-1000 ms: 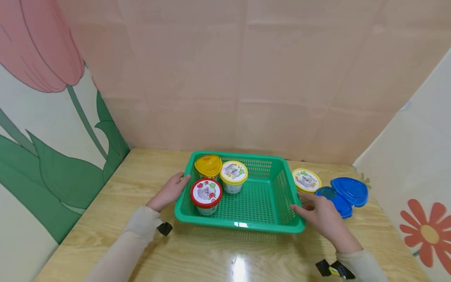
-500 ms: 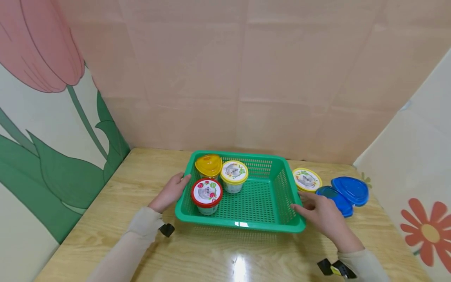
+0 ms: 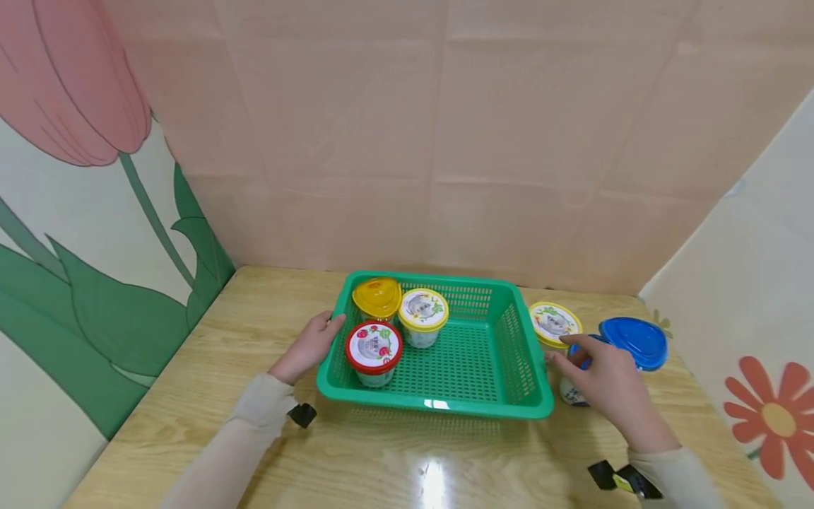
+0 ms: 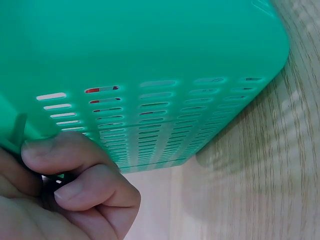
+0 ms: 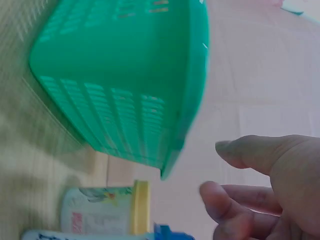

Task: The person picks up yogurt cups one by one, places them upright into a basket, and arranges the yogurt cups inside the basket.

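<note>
A green plastic basket sits on the table. At its left rim, my left hand grips the edge; in the left wrist view the curled fingers are at the rim. Inside the basket's left half stand a red-lidded tub, a tub with a yellow-rimmed lid and a container with a translucent yellow lid. My right hand hovers right of the basket, above a blue-lidded container that it partly hides. In the right wrist view, thumb and fingers stand apart, holding nothing.
Another yellow-lidded tub stands just outside the basket's right side. Beside it is a second blue-lidded container. A pinkish covered wall rises behind the wooden table, with painted walls on both sides.
My right hand has let go of the basket's right rim and moved right, over the nearer blue-lidded container. My left hand and the basket have hardly moved.
</note>
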A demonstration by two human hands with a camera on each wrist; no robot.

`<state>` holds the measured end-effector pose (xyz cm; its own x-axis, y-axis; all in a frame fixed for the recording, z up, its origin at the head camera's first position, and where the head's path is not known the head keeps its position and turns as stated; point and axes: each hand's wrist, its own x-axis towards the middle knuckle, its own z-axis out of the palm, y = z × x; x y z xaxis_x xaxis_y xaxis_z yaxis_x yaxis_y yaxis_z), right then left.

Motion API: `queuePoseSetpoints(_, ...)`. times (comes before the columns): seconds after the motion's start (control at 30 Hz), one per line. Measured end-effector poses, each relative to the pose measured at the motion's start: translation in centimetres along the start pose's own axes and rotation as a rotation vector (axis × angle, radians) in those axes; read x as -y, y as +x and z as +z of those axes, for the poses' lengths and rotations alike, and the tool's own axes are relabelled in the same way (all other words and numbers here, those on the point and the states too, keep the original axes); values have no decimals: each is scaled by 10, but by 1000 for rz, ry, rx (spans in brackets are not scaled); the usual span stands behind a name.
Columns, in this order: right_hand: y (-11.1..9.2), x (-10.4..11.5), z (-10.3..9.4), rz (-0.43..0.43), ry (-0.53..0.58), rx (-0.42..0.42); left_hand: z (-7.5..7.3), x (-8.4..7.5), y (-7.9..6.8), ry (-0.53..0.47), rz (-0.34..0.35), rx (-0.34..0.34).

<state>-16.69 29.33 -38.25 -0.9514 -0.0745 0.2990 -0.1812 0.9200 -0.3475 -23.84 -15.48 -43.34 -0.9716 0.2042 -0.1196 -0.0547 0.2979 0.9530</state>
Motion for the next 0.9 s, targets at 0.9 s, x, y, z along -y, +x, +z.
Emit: queuePoseSetpoints(0.9, -4, -48, -26, 322, -202, 231, -1, -8, -4, -44, -32, 32)
